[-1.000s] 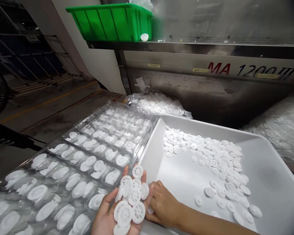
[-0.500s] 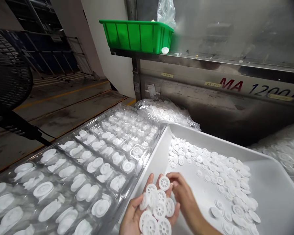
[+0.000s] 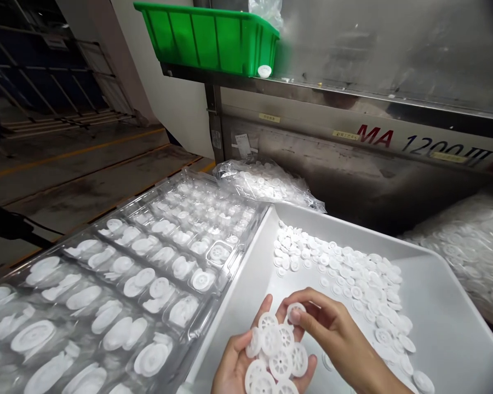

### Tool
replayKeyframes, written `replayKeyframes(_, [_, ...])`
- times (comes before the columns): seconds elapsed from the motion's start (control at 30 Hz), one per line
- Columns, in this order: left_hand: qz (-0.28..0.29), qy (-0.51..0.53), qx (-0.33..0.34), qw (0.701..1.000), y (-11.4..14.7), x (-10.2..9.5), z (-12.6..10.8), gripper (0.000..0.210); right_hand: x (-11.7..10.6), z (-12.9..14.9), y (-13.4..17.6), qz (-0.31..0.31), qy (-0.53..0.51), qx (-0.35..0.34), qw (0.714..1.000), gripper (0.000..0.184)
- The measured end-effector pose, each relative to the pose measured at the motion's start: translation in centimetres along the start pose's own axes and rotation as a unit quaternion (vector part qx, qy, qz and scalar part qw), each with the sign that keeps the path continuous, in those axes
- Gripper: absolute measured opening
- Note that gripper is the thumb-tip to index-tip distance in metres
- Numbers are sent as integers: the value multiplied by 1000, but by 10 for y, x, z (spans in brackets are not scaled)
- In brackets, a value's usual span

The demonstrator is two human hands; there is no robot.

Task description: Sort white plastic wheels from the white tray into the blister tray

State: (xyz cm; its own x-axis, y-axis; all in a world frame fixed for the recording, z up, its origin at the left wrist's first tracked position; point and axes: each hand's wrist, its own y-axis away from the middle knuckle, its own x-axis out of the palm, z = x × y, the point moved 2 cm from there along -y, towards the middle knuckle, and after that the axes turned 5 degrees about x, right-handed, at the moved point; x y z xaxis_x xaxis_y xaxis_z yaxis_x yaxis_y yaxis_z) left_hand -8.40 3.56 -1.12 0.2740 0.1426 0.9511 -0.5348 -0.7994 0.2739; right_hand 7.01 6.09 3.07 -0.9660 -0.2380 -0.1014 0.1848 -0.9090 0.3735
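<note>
My left hand (image 3: 235, 364) is cupped palm up around a heap of white spoked plastic wheels (image 3: 280, 363), over the near left part of a light grey bin (image 3: 230, 317). Between the thumb and fingers of my right hand (image 3: 332, 323) is one small white wheel (image 3: 296, 313), just above and right of the heap. Many loose white wheels (image 3: 353, 279) lie in the bin, mostly along its far and right sides. The lowest wheels in my left palm are partly cut off by the picture's bottom edge.
Clear plastic trays (image 3: 148, 295) with white parts in their pockets lie left of the bin. Bags of white parts stand behind (image 3: 267, 183) and right (image 3: 472, 246). A green crate (image 3: 209, 41) sits on a metal machine ledge (image 3: 332, 93).
My right hand has turned and now pinches one wheel, lifted slightly off the heap's upper right. The left hand still carries the other wheels. The view has shifted a little to the right.
</note>
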Motion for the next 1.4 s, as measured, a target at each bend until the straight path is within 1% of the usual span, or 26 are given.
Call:
replayKeyframes(0.07, [15,23,-3,1000,1,3,-5,41,-5,-12,-3,-38,16,4,999,26])
replayKeyframes(0.13, [26,42,2,999,4,4,-11,42,-5,-32,-6,-60,50,8,997,27])
replayKeyframes(0.2, [36,58,28,997,8,5,-17,43,2,-58,-9,-42,99,6,994,22])
replayKeyframes(0.3, [63,89,101,989,15,5,-25,46,20,-92,-10,4,157,-5,988,13])
replayKeyframes(0.37, [71,103,138,983,19,6,-29,48,31,-104,-10,22,168,-8,985,9])
replayKeyframes(0.4, [70,103,143,982,20,6,-29,48,35,-106,-10,33,169,-9,985,9])
replayKeyframes(0.5, [53,96,149,983,20,4,-27,48,36,-96,-9,73,177,-19,981,12])
replayKeyframes(0.53, [43,91,147,984,19,3,-25,47,32,-88,-8,76,184,-26,980,14])
replayKeyframes(0.6, [10,71,130,989,16,1,-20,45,21,-65,-4,58,195,-40,978,18])
replayKeyframes(0.67, [-34,35,112,993,13,3,-14,44,8,-37,3,32,192,-47,980,23])
replayKeyframes(0.73, [-90,-10,112,990,10,8,-10,42,0,-12,11,31,182,-48,982,25])
replayKeyframes(0.83, [-177,-49,117,976,7,19,-4,39,5,12,18,62,222,-39,972,39])
replayKeyframes(0.9, [-206,-48,116,970,4,23,0,40,15,16,18,55,254,-34,965,40])
replayKeyframes(0.97, [-211,-42,118,970,3,24,3,42,25,15,15,27,258,-37,965,32])
replayKeyframes(1.07, [-207,-38,116,971,2,20,8,44,34,11,9,10,228,-48,972,18])
replayKeyframes(1.17, [-213,-30,134,967,1,16,10,45,33,9,5,4,185,-45,982,8])
replayKeyframes(1.23, [-219,-25,144,965,1,15,10,46,29,8,4,0,166,-40,985,10])
replayKeyframes(1.3, [-220,-20,152,963,1,16,10,44,27,7,3,1,159,-44,986,8])
replayKeyframes(1.33, [-219,-18,155,963,1,18,9,43,27,7,3,4,160,-49,986,12])
replayKeyframes(1.4, [-216,-15,154,964,2,22,8,40,29,8,3,13,167,-58,984,25])
